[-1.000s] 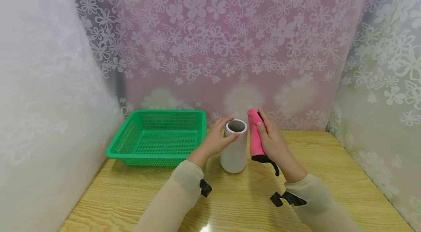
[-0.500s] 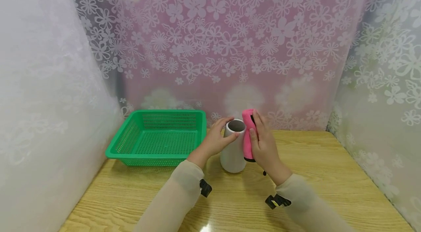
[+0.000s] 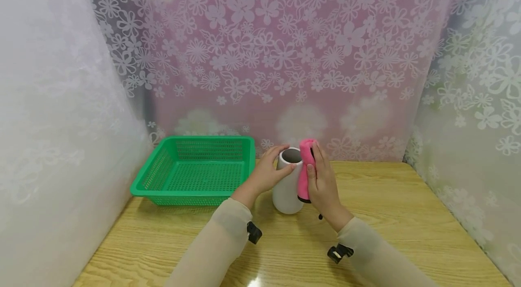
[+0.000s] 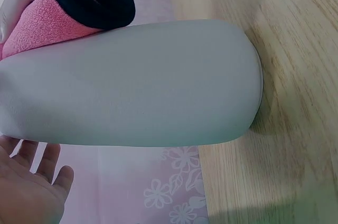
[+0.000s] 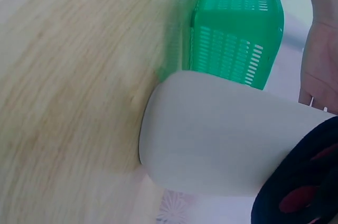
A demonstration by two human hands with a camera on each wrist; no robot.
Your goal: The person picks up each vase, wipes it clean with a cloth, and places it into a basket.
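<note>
A white vase (image 3: 286,194) with a round open mouth stands upright on the table. My left hand (image 3: 266,171) grips it near the rim, thumb on the near side and fingers round the far side. On the vase's right side lies a pink terry cloth (image 3: 304,181) with black edging, held in my right hand (image 3: 325,183) against the wall of the vase. In the left wrist view the pink cloth (image 4: 53,28) touches the vase (image 4: 132,86), its black edge forming a loop. The right palm is hidden behind the cloth. In the right wrist view, the black edging (image 5: 285,182) overlaps the vase.
A green perforated plastic basket (image 3: 195,193) sits left of the vase, close to the left forearm. The wooden table (image 3: 390,214) ends at a pink floral curtain (image 3: 264,52). White sheets hang on both sides. Black camera mounts are strapped to both wrists.
My right hand has moved left with the pink cloth, from apart from the vase to against its side, then slightly lower. The left hand and vase have stayed nearly still.
</note>
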